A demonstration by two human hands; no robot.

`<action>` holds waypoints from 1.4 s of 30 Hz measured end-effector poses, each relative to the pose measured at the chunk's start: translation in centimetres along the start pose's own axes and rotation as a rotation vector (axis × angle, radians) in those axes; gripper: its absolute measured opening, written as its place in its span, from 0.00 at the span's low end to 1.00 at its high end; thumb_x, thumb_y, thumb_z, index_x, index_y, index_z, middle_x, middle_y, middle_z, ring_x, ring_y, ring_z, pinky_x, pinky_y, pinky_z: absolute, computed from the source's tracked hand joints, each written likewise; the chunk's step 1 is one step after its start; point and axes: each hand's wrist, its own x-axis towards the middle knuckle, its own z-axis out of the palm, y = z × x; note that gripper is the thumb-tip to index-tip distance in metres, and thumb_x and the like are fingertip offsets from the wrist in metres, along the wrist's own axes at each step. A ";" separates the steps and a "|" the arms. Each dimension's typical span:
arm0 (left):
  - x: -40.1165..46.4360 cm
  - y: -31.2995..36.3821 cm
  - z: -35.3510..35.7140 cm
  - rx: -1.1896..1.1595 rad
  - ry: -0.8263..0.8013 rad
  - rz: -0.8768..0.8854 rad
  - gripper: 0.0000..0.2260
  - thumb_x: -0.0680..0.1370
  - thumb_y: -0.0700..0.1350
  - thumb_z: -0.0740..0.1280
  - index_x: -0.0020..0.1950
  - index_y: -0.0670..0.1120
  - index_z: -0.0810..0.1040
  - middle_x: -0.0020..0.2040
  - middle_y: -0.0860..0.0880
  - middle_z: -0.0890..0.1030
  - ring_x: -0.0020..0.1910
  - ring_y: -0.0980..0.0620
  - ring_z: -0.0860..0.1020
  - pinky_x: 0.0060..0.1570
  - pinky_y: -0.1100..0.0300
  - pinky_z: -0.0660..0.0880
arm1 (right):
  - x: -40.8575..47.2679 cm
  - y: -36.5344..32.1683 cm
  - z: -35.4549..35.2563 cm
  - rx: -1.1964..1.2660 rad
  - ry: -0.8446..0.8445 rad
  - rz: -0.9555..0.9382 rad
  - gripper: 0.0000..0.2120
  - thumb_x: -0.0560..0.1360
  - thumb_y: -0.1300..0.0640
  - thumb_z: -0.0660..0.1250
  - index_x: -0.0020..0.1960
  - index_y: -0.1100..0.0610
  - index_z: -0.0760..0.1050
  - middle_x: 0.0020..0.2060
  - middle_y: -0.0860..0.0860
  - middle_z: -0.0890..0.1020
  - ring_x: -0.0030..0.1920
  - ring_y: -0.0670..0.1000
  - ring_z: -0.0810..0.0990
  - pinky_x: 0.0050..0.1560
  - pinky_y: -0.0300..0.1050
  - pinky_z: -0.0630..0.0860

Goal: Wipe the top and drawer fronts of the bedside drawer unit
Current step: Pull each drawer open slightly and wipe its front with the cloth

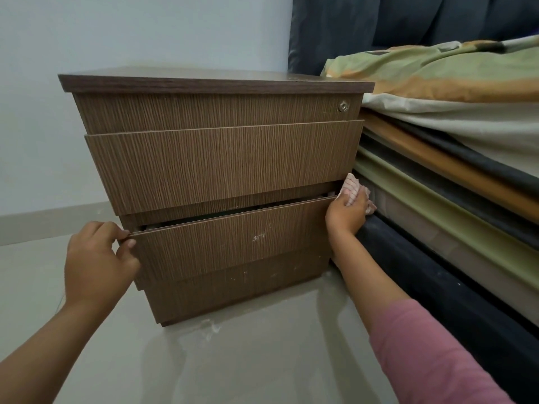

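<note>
Two hands: both at the lower drawer of the bedside drawer unit, one at each end of its front.
Unit: brown wood-grain, standing on a pale glossy floor, just beside a bed on its right.
Top: dark wood-grain slab, seen edge-on.
Upper front: narrow panel with a round metal lock near its right end.
Middle drawer front: closed, standing proud of the panel above.
Lower drawer front: slightly ajar, with a dark gap along its top edge and pale smudges near the middle.
Left hand: fingers curled over the top left corner of the lower drawer front, thumb on its face, gripping it.
Right hand: clasping a pale striped cloth against the top right corner of the same front.
Right sleeve: pink.
Bed: layered sheets in green, orange, grey and cream, touching the unit's right side.
</note>
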 end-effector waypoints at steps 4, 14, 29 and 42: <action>0.0 0.1 0.0 0.000 -0.003 -0.006 0.05 0.67 0.30 0.71 0.40 0.36 0.77 0.39 0.39 0.76 0.40 0.37 0.73 0.40 0.52 0.66 | -1.4 0.6 1.2 0.060 0.052 0.017 0.25 0.77 0.53 0.56 0.72 0.42 0.55 0.74 0.57 0.62 0.72 0.60 0.63 0.67 0.61 0.68; -0.1 0.2 -0.1 -0.007 -0.012 -0.033 0.04 0.68 0.31 0.70 0.41 0.36 0.78 0.41 0.39 0.76 0.42 0.35 0.74 0.41 0.52 0.66 | -6.8 1.7 2.3 -0.004 -0.082 0.043 0.26 0.82 0.55 0.51 0.77 0.50 0.45 0.77 0.55 0.43 0.77 0.56 0.41 0.74 0.54 0.49; -0.1 -0.2 0.3 -0.011 0.006 -0.017 0.05 0.68 0.30 0.69 0.41 0.36 0.77 0.40 0.39 0.76 0.42 0.37 0.73 0.41 0.54 0.65 | -8.8 -0.4 3.2 0.059 -0.103 -0.168 0.23 0.81 0.58 0.54 0.76 0.52 0.57 0.77 0.54 0.42 0.76 0.53 0.40 0.66 0.34 0.47; -0.1 -0.1 0.1 -0.022 -0.010 -0.031 0.04 0.69 0.31 0.69 0.42 0.36 0.77 0.41 0.39 0.76 0.43 0.37 0.74 0.41 0.53 0.66 | -2.9 -0.9 1.1 -0.006 0.026 -0.056 0.21 0.81 0.59 0.53 0.74 0.52 0.60 0.77 0.57 0.46 0.77 0.57 0.46 0.74 0.52 0.51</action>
